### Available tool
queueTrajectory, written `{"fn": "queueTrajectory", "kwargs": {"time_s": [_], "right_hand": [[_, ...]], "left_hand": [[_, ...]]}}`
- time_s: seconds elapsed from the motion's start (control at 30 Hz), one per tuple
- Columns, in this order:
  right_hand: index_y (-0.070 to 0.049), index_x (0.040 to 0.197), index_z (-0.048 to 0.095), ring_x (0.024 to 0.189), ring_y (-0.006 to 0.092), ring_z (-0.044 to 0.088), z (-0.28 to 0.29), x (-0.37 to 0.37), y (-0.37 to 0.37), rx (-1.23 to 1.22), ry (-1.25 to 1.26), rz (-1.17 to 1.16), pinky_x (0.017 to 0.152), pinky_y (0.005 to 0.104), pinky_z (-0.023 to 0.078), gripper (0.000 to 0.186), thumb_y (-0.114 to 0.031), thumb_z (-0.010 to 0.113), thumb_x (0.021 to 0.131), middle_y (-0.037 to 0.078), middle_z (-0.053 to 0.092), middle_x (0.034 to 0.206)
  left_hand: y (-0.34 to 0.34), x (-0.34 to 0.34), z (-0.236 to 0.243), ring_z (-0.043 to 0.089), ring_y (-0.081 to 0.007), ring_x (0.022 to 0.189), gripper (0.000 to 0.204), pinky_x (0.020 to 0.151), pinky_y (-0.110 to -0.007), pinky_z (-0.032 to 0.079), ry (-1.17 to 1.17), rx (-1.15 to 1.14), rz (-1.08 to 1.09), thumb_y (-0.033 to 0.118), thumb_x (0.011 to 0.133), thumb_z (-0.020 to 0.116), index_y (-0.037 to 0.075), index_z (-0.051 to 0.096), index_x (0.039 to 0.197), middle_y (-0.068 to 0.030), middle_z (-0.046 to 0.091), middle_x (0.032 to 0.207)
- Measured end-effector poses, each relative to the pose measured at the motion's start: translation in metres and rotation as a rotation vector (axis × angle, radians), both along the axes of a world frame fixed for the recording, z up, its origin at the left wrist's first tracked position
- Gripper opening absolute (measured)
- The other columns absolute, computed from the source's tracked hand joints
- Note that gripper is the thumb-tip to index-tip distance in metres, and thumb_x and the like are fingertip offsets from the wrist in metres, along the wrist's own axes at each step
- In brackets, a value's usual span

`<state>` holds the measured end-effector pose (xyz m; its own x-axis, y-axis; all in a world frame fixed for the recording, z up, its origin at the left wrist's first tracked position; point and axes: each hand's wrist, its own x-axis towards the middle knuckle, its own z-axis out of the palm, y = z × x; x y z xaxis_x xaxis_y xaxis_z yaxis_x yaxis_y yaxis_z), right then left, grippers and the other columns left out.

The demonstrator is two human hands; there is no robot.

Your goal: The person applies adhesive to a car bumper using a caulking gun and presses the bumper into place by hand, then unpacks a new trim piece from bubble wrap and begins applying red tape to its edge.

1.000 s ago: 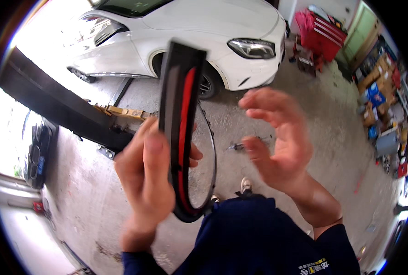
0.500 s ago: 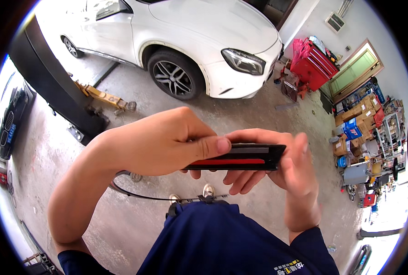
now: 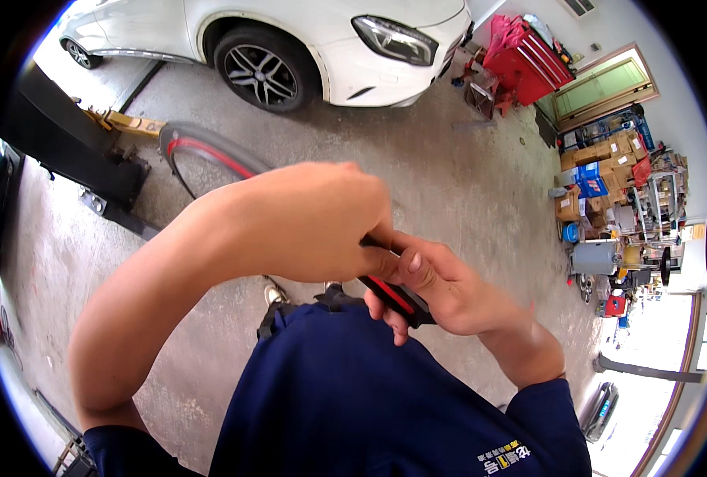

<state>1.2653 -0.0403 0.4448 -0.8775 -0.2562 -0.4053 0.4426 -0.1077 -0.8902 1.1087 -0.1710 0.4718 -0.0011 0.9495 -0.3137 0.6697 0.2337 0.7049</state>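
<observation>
A long, bendy black trim strip point(image 3: 403, 300) with a red line along it runs through both my hands. My left hand point(image 3: 313, 219) is closed around it with the back of the hand upward, hiding most of its fingers. Close beside it, my right hand point(image 3: 445, 290) pinches the strip near its end, thumb on top and fingers underneath. The short end slants down toward my dark blue shirt. Beyond my left wrist the rest of the strip arches up in a blurred loop and curves back toward the floor.
A white car point(image 3: 266, 32) stands ahead, its front wheel point(image 3: 262, 67) facing me. At the left rises a dark lift post point(image 3: 59, 127) with a yellow arm point(image 3: 135, 123). A red tool cabinet point(image 3: 528, 60) and stacked cardboard boxes point(image 3: 608, 155) line the right side.
The strip's end has swung from level to slanting downward, and my hands have come closer together. Its far part now loops up beyond my left wrist. My view has shifted downward.
</observation>
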Motion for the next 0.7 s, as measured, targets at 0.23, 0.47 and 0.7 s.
{"fn": "queueTrajectory", "kwargs": {"time_s": [0.23,0.47,0.7], "right_hand": [[0.002,0.140,0.026,0.062,0.0120,0.056,-0.025,0.025,-0.015,-0.009,0.024,-0.265,0.055,0.0237,0.048,0.078,-0.057,0.036,0.090,0.010,0.056,0.083],[0.006,0.140,0.019,0.073,0.0125,0.058,-0.046,0.033,-0.035,0.068,0.066,-0.347,0.056,0.0229,0.048,0.082,-0.055,0.040,0.091,0.010,0.058,0.086],[0.005,0.136,0.021,0.064,0.0109,0.056,-0.075,0.041,-0.039,0.254,0.162,-0.348,0.054,0.0217,0.044,0.082,-0.056,0.045,0.088,0.008,0.061,0.081]], "left_hand": [[-0.038,0.069,-0.059,0.058,-0.0223,0.070,0.019,0.068,-0.032,0.046,0.130,0.830,0.701,0.004,0.071,0.072,0.004,0.067,0.090,-0.0113,0.061,0.085],[-0.054,0.124,-0.106,0.058,-0.0135,0.067,0.015,0.063,-0.026,0.046,-0.646,0.483,1.067,0.001,0.077,0.067,0.000,0.069,0.092,-0.0075,0.061,0.079],[-0.052,0.124,-0.111,0.055,-0.0107,0.071,0.015,0.068,-0.024,0.044,-0.771,0.291,1.090,0.008,0.080,0.068,0.000,0.070,0.093,-0.0049,0.061,0.077]]}}
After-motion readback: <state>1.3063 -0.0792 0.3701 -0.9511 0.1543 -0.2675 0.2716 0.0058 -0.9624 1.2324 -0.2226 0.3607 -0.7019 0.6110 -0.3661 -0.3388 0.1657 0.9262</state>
